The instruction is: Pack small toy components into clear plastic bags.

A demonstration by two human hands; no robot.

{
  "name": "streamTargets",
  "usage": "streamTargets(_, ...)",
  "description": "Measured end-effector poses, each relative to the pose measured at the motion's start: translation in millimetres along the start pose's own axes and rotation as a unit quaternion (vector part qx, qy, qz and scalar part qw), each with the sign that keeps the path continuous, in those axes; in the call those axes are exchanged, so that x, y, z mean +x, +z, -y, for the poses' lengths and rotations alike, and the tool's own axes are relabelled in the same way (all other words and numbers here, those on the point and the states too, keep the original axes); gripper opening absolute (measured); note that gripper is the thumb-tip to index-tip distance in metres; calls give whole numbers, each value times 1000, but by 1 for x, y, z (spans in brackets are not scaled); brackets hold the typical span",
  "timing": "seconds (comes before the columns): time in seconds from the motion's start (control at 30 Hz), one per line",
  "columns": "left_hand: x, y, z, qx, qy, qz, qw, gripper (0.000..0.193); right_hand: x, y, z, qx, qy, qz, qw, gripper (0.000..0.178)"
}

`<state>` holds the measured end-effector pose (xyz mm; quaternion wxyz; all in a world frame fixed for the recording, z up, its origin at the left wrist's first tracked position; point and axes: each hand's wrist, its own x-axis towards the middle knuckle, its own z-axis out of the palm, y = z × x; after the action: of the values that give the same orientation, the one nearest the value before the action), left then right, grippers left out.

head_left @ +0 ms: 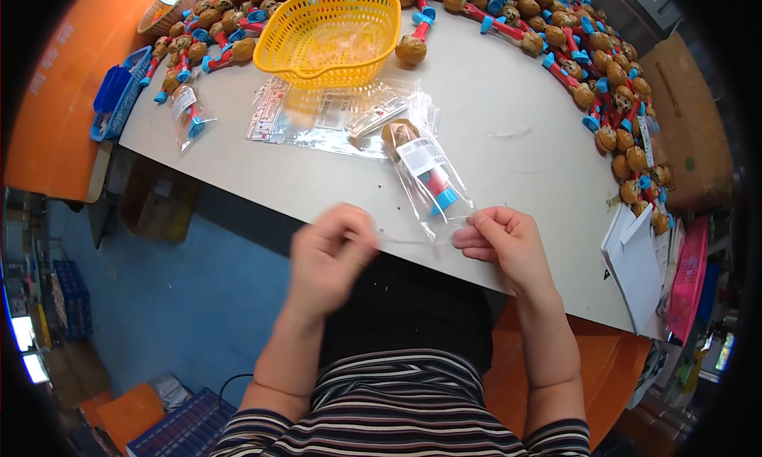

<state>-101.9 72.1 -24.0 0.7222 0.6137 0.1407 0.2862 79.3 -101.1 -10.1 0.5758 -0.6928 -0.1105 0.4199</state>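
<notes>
A clear plastic bag (418, 211) lies at the table's near edge with a toy figure (435, 181) inside it. The figure has a round brown head, a red body and a blue base, and a white label (422, 156) sits on the bag. My right hand (498, 239) pinches the bag's near right corner between thumb and fingers. Just past the table edge, my left hand (337, 243) is closed in a pinch, somewhat blurred. From its fingertips a thin clear strip (399, 240) stretches toward the bag's mouth; whether it is still joined there I cannot tell.
Beyond the bag lie flat clear bags with printed sheets (317, 124) and a yellow basket (327, 56). Piled toy figures (556, 40) line the far and right edges. Another bagged figure (189, 112) lies left. Papers (633, 259) and a pink basket (687, 278) are at right.
</notes>
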Motion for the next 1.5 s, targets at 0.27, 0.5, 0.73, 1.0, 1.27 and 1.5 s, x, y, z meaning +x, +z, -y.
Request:
streamTargets(0.27, 151, -57, -39, 54, 106, -158, 980, 19, -2, -1, 0, -19, 4, -17, 1000, 21)
streamTargets(0.5, 286, -88, 6, 664, 102, -103, 734, 17, -5, -2, -6, -18, -24, 8, 1000, 22)
streamTargets(0.73, 198, -71, -43, 622, 400, -192, 645, 21, -10, -27, -7, -266, -240, -59, 932, 19)
streamTargets(1.0, 44, -16, 11, 490, 347, 157, 784, 46, 6, -38, 9, -534, -534, 21, 655, 36)
streamTargets(1.27, 33, 12, 48, 489, 423, 130, 752, 42, 21, -39, 5, -502, -581, 36, 640, 32)
streamTargets(1.5, 23, 22, 52, 471, 394, 78, 786, 29, 30, -42, 2, -477, -599, 24, 642, 31)
